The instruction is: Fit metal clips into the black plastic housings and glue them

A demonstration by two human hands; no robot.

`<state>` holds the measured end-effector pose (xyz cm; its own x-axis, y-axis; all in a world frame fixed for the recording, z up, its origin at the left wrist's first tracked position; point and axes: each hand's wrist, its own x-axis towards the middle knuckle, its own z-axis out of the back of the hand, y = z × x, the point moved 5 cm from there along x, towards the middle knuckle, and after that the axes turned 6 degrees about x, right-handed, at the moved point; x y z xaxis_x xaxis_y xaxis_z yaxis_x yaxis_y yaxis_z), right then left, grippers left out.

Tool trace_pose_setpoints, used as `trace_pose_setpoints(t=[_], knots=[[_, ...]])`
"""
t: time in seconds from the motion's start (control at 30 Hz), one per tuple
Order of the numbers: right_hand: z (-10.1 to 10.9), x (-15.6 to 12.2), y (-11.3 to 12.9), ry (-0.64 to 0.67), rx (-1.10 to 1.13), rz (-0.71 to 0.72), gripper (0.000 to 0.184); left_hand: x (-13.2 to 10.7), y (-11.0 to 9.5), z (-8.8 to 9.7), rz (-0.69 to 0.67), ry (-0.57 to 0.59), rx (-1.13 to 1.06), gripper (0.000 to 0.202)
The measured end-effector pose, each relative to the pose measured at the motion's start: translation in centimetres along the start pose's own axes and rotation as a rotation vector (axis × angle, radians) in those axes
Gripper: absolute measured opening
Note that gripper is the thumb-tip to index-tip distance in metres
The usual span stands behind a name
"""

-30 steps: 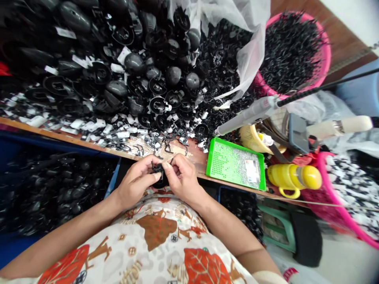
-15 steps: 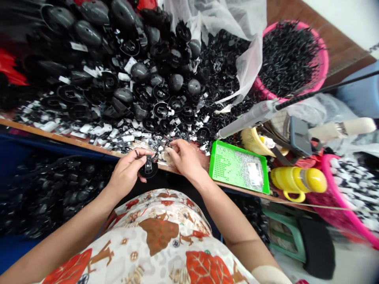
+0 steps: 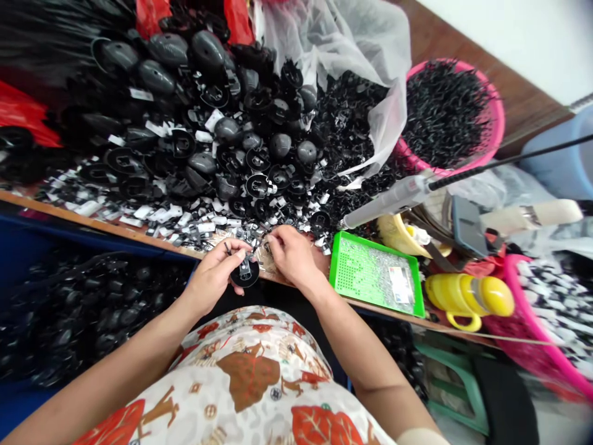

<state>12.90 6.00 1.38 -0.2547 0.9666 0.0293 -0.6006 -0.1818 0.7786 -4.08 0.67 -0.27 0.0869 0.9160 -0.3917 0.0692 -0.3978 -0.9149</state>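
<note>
My left hand [image 3: 210, 275] is closed on a round black plastic part [image 3: 248, 277], a shallow disc with moulded fittings inside, held at the table's front edge. The part's inner side faces up, and my thumb lies across its upper rim. Close on the right, my right hand [image 3: 294, 258] has its fingers bent together over small thin pale pieces [image 3: 267, 267] on the table. Whatever is between those fingertips is too small to make out. Small white and metallic pieces [image 3: 204, 228] lie scattered just beyond both hands.
Black domed shells [image 3: 227, 130] are heaped behind the hands. On the right stand a green tray [image 3: 332, 278] of tiny clear or metallic pieces, a grey power screwdriver [image 3: 386, 201], a yellow bottle [image 3: 456, 293] and a pink basket [image 3: 498, 117] of thin black parts.
The camera view has shifted, so the table and its contents sit lower in the picture. My left hand still holds the round black part; my right fingers stay bent over the small pieces.
</note>
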Motion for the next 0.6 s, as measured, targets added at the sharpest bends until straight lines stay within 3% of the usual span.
trace_pose_setpoints(t=[0.07, 0.17, 0.27, 0.37, 0.53, 0.6], knots=[[0.3, -0.5, -0.2, 0.01, 0.344, -0.085, 0.019, 0.1, -0.3, 0.0, -0.091, -0.016, 0.041, 0.034], [-0.4, -1.8, -0.1, 0.16, 0.806, -0.279, 0.027, 0.4, -0.6, -1.1, -0.191, 0.059, 0.073, 0.031], [-0.6, -3.1, -0.1, 0.081, 0.994, -0.393, 0.032, 0.8, -0.3, -2.4, -0.15, 0.11, 0.069, 0.03], [-0.3, -4.3, -0.3, -0.047, 0.912, -0.351, 0.033, 1.1, -0.3, -2.8, -0.062, 0.052, -0.008, 0.03], [1.6, -5.0, 0.2, -0.213, 0.294, 0.049, 0.018, 1.0, -0.6, -3.3, 0.015, 0.057, -0.16, 0.032], [2.5, -4.7, 0.1, -0.282, 0.139, 0.102, 0.016, 0.9, -0.6, -3.5, 0.022, 0.08, -0.186, 0.034]])
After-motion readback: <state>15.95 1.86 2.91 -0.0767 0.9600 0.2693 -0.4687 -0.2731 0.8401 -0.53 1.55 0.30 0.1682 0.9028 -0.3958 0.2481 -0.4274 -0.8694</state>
